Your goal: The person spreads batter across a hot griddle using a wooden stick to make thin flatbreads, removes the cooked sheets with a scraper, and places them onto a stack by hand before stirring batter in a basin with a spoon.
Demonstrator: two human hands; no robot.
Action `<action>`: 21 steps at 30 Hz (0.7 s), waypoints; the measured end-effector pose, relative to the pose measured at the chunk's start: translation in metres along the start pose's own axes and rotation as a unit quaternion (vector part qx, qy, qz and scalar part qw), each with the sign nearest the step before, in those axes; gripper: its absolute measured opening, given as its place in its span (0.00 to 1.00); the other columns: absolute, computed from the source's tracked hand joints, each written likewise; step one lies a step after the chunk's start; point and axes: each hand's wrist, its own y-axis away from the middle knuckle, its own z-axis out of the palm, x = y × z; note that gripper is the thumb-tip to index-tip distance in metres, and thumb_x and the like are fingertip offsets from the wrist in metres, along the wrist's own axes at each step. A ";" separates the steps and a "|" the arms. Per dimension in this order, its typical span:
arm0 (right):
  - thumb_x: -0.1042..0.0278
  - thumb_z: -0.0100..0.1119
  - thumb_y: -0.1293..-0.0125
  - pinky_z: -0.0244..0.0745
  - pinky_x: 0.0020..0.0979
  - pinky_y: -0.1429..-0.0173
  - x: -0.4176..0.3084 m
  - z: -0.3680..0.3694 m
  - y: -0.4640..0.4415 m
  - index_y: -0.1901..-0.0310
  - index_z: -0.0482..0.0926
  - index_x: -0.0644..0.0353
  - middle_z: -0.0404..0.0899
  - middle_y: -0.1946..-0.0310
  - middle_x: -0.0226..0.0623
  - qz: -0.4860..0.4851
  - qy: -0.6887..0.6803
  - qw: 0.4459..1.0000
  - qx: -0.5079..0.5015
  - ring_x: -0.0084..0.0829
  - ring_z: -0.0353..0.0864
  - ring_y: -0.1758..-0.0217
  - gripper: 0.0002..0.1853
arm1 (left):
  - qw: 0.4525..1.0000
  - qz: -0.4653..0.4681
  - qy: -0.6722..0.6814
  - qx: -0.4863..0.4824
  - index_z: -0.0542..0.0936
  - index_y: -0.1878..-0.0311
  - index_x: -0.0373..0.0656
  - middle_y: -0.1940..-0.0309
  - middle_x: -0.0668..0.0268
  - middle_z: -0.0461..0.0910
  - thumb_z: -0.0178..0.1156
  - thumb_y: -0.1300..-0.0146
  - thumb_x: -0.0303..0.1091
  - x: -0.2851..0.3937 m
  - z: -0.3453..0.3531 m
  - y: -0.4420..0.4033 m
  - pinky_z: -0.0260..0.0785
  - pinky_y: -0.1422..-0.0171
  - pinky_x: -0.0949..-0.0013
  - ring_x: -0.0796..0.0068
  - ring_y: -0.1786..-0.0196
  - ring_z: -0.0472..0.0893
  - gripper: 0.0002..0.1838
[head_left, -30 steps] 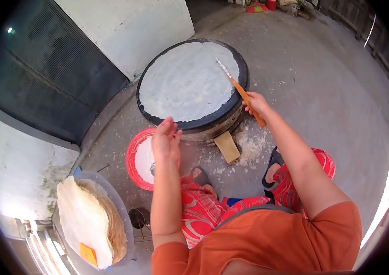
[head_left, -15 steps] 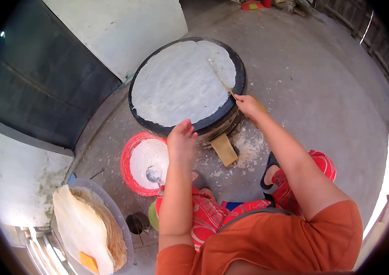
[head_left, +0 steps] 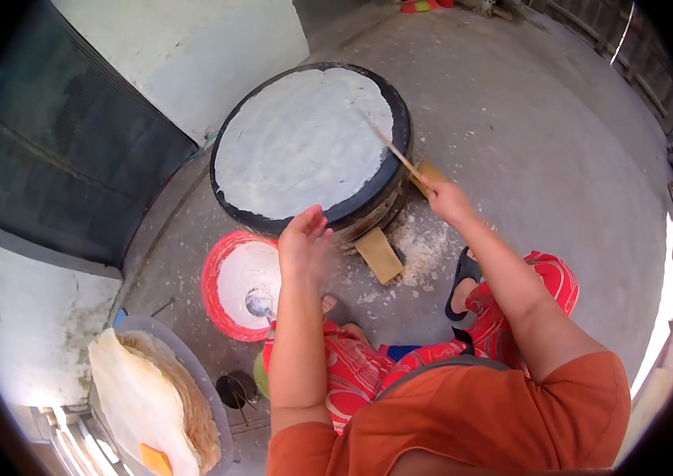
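A wide round black griddle (head_left: 400,159) bears a thin sheet of pale batter (head_left: 304,143) spread almost to its rim. My right hand (head_left: 450,203) is closed around the end of a thin wooden stick (head_left: 396,152). The stick's far tip reaches over the sheet's right side; whether it touches I cannot tell. Near the griddle's front edge is my left hand (head_left: 304,242), holding nothing, its fingers loosely bent and apart. Below and left of it stands a red basin (head_left: 213,287) of white batter, with a metal ladle (head_left: 258,302) resting in it.
At the lower left, a stack of thin flat pancakes (head_left: 142,397) lies on a grey tray (head_left: 208,381), with an orange piece (head_left: 155,459) on top. A tan block (head_left: 380,255) juts from under the griddle beside scattered crumbs. A dark tin (head_left: 236,389) stands near my leg.
My right hand has drawn back from the griddle's rim toward the lower right, pulling the stick with it. The left hand stays near the front edge. The whole view has shifted slightly.
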 end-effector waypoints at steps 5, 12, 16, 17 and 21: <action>0.67 0.48 0.41 0.71 0.34 0.63 0.012 0.000 -0.006 0.51 0.75 0.49 0.77 0.70 0.46 0.075 -0.187 0.978 -0.053 0.43 0.77 0.68 0.16 | 1.000 -0.001 0.003 -0.003 0.75 0.56 0.36 0.58 0.62 0.73 0.54 0.45 0.33 -0.004 0.002 -0.003 0.63 0.50 0.66 0.68 0.55 0.70 0.15; 0.66 0.48 0.41 0.71 0.32 0.59 0.004 -0.006 -0.003 0.52 0.76 0.50 0.78 0.64 0.44 0.057 -0.195 0.977 -0.064 0.40 0.78 0.64 0.15 | 1.000 0.001 0.001 -0.006 0.74 0.56 0.37 0.58 0.62 0.73 0.54 0.45 0.33 -0.004 0.002 -0.001 0.63 0.51 0.65 0.68 0.55 0.70 0.15; 0.65 0.45 0.40 0.71 0.34 0.54 0.017 0.002 -0.035 0.51 0.75 0.49 0.76 0.58 0.44 0.041 -0.088 0.995 0.028 0.44 0.75 0.56 0.16 | 1.000 0.002 -0.001 -0.012 0.74 0.56 0.37 0.57 0.63 0.73 0.53 0.45 0.33 -0.002 0.003 0.001 0.62 0.50 0.66 0.70 0.54 0.69 0.14; 0.65 0.45 0.40 0.71 0.34 0.54 0.017 0.001 -0.040 0.51 0.75 0.49 0.76 0.58 0.44 0.041 -0.089 0.995 0.028 0.44 0.75 0.56 0.16 | 1.000 -0.002 0.000 -0.016 0.74 0.56 0.38 0.57 0.64 0.73 0.53 0.44 0.33 -0.002 0.003 0.001 0.62 0.49 0.66 0.71 0.54 0.69 0.13; 0.63 0.42 0.40 0.69 0.36 0.51 -0.014 -0.006 -0.056 0.51 0.75 0.49 0.75 0.56 0.44 0.064 -0.057 0.996 -0.028 0.44 0.74 0.54 0.16 | 1.000 -0.004 0.002 -0.022 0.74 0.56 0.38 0.57 0.65 0.73 0.53 0.44 0.34 -0.002 0.003 0.000 0.61 0.49 0.66 0.71 0.54 0.69 0.14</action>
